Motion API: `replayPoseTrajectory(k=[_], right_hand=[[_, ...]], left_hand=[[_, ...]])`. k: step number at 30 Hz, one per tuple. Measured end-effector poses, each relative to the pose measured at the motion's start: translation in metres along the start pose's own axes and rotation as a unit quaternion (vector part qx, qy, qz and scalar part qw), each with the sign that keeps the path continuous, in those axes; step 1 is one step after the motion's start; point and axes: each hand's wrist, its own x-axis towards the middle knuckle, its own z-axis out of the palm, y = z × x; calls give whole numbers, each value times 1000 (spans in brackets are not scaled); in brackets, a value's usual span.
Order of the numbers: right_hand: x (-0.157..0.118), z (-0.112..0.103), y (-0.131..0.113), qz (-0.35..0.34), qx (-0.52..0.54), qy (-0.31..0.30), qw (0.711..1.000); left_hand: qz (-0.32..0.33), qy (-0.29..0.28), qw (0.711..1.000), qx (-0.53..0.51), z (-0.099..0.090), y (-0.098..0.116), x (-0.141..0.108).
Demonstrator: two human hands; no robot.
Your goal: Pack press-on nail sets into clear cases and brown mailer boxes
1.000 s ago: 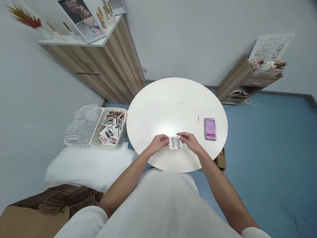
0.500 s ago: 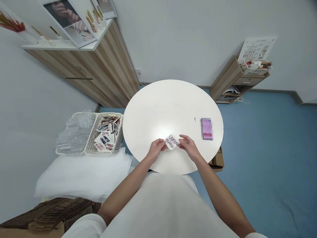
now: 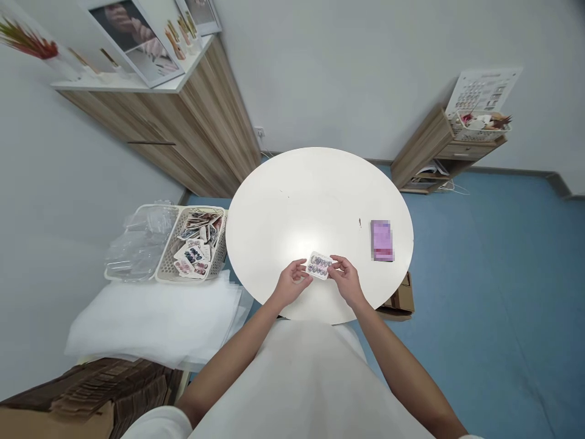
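A small white card (image 3: 319, 266) bearing two rows of shiny press-on nails is above the near part of the round white table (image 3: 315, 183). My right hand (image 3: 346, 279) pinches the card's right edge between thumb and fingers. At the card's left edge is my left hand (image 3: 290, 283), its thumb and fingers apart and curved round that side. A purple, pixelated pack (image 3: 382, 240) lies on the table to the right.
Left of the table, a white basket (image 3: 222, 247) holds many nail cards, beside another with clear plastic packaging (image 3: 139, 250). White sheets (image 3: 155, 317) lie nearer. Wooden cabinets (image 3: 219, 116) and a shelf unit (image 3: 425, 146) stand behind; a cardboard box (image 3: 403, 297) sits below at right.
The card has turned so its nail rows lie more level. My left hand's fingers have opened from its left corner, while my right hand has closed further onto the right edge.
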Motion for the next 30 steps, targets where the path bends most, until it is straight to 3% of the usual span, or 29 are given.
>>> replayPoseTrajectory(k=[4,8,13,17,23,30], right_hand=[[2,-7,-2,10,-20,-32,999],[3,-8,0,8,-52,-41,998],[7,-5,9,3,-112,-52,992],[11,6,19,-19,-162,-111,980],[24,46,30,-57,-265,-192,943],[51,119,46,-66,-354,-189,913]], left_hand=[[81,-42,987,134,-10,8,6],[104,-69,975,186,-9,9,10],[93,-42,975,196,-8,-2,5],[73,-5,975,208,-20,-13,-3],[38,52,972,228,-56,-30,-7],[2,108,968,225,-113,-51,2]])
